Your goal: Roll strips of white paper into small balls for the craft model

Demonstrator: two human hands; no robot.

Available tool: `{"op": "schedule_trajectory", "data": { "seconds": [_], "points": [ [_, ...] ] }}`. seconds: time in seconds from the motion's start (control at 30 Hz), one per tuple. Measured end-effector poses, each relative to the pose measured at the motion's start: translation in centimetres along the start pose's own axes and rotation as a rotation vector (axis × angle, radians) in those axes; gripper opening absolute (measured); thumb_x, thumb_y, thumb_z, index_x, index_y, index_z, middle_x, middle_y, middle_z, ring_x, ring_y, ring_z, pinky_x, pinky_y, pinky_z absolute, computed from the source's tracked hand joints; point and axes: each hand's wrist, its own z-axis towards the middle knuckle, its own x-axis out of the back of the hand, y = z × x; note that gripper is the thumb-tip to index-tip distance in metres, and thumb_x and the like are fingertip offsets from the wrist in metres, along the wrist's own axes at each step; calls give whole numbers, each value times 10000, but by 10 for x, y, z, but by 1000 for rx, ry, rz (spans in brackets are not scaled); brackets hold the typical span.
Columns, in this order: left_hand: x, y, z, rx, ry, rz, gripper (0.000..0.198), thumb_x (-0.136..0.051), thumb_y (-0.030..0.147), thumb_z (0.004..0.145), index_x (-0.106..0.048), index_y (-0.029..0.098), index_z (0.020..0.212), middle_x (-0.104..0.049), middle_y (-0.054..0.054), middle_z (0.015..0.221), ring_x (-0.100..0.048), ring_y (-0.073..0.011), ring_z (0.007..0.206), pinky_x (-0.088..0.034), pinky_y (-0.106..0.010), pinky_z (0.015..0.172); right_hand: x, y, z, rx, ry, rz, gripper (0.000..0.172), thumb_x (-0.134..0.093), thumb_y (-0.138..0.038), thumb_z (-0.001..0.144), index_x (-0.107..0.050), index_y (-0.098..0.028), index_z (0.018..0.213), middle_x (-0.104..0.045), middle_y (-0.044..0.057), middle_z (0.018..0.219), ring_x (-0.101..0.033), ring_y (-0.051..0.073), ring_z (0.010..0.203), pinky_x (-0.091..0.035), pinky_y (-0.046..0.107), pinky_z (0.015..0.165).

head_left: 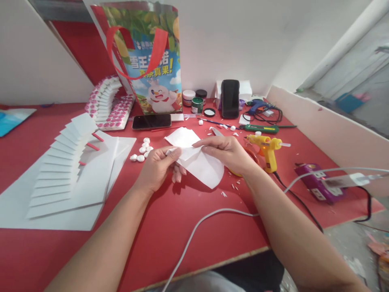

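A thin, folded sheet of white paper (202, 168) is held up between my two hands over the red table. My left hand (161, 164) pinches its left side between thumb and fingers. On the upper right edge, the thumb and forefinger of my right hand (229, 150) are closed on the same sheet. Another white piece (182, 137) shows just behind it; whether the two are joined I cannot tell. Small white rolled paper pieces (142, 150) lie left of my left hand. Scissors (217, 132) lie partly hidden behind my right hand.
On the left, a stepped white fan-shaped model (57, 162) rests on white boards. A yellow glue gun (266, 148), a purple power strip (322, 182) and a white cable (206, 217) are on the right. Behind stand a gift bag (152, 61), phones (152, 121) and paint jars (197, 104).
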Motion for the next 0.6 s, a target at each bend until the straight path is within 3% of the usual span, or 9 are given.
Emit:
{"op": "schedule_trajectory", "data": {
  "seconds": [0.13,0.27,0.33,0.47,0.6],
  "points": [
    [1,1,-1,-2,10,-17,346,-749,443,832,-655,118,761,-699,-51,551,-589,-142,346,-427,-205,316,0,0,-1,66,35,34,195,-625,-222,887,-803,-180,956,-739,30,919,-611,121,762,-440,228,637],
    [1,2,-1,-62,46,28,338,-730,428,848,-638,129,720,-703,-49,561,-579,-126,348,-423,-199,327,2,-1,-1,18,82,47,158,-604,-209,867,-757,-172,868,-692,16,854,-565,99,682,-417,220,593],
    [1,2,-1,-92,78,77,329,-713,414,865,-632,134,713,-708,-48,575,-579,-117,358,-423,-197,340,2,-2,0,-45,127,101,127,-631,-265,865,-708,-181,922,-668,4,842,-566,99,668,-420,217,581],
    [0,-1,-1,-117,85,154,283,-660,396,916,-677,128,825,-711,-37,594,-584,-113,379,-433,-203,365,-6,-1,2,-284,81,88,417,-803,-393,744,-630,-198,1069,-670,0,807,-610,139,658,-446,238,549],
    [-2,-3,-3,-109,30,142,286,-654,386,928,-718,109,963,-721,-39,625,-604,-117,412,-456,-208,392,-14,1,4,-335,50,10,351,-868,-355,641,-636,-164,823,-648,-2,711,-580,126,588,-427,235,505]
  ]
}}
